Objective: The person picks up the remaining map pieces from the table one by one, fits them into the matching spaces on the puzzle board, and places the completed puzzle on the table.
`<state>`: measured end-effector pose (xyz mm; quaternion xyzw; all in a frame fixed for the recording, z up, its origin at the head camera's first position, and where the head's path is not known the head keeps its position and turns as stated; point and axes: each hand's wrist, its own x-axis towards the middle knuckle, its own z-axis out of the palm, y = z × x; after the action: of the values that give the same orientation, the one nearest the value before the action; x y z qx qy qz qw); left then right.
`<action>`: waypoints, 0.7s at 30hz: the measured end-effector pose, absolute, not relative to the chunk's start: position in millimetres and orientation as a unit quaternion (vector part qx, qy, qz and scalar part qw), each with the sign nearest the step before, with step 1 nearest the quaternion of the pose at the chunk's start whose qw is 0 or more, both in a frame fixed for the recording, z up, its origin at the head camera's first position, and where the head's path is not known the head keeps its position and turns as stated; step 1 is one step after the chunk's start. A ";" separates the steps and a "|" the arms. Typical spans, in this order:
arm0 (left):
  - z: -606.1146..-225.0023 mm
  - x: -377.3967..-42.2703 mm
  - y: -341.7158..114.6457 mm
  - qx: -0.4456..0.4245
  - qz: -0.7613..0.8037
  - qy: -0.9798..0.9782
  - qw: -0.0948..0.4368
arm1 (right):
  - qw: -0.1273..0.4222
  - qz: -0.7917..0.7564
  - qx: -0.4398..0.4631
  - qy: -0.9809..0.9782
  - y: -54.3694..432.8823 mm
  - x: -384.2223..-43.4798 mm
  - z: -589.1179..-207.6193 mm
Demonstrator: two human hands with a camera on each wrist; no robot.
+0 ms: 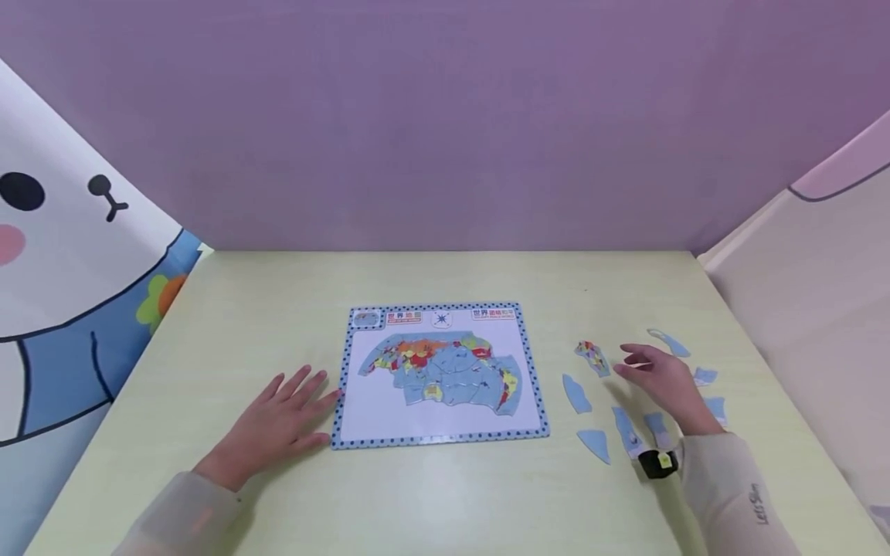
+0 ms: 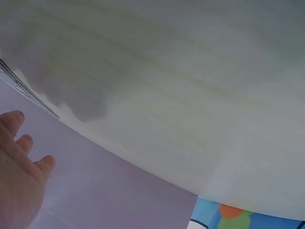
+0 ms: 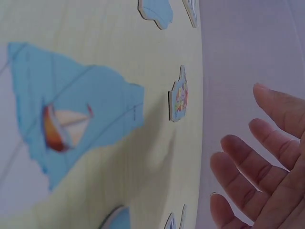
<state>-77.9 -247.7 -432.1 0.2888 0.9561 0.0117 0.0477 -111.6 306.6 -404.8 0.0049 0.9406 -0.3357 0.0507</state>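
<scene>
A world map puzzle board [image 1: 375, 425] with a dotted blue border lies on the table, several joined map pieces [image 1: 459, 378] in its upper middle. My left hand [image 1: 278, 425] lies beside the board's left edge, fingers spread and fairly straight, holding nothing. Above the loose pieces at the right is my right hand [image 1: 660, 382], fingers loosely bent and nothing between them. Just left of its fingertips is a colourful map piece [image 1: 593, 359]. In the right wrist view, the right hand [image 3: 267, 176] is off the table, apart from a blue sailboat piece [image 3: 90, 100].
More blue pieces lie around the right hand, among them a long one [image 1: 575, 394], a pointed one [image 1: 594, 445] and one at the back [image 1: 670, 342]. A purple wall [image 1: 445, 139] stands behind the table [image 1: 278, 293]. Printed panels [image 1: 76, 309] flank it.
</scene>
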 end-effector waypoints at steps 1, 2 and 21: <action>-431.6 -78.3 -246.9 0.290 0.012 0.956 0.049 | 0.051 -0.337 0.006 0.940 306.1 -112.4 -404.7; -431.1 -78.6 -246.3 0.291 0.011 0.955 0.049 | 0.052 -0.336 0.006 0.940 305.6 -113.3 -404.8; -425.1 -72.1 -243.2 0.302 0.003 0.947 0.105 | 0.086 -0.294 -0.003 0.952 302.5 -128.4 -412.0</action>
<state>-72.1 -243.2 -425.1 0.3024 0.9474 0.0027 0.1047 -128.4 302.5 -412.0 -0.0028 0.9518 -0.2941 0.0865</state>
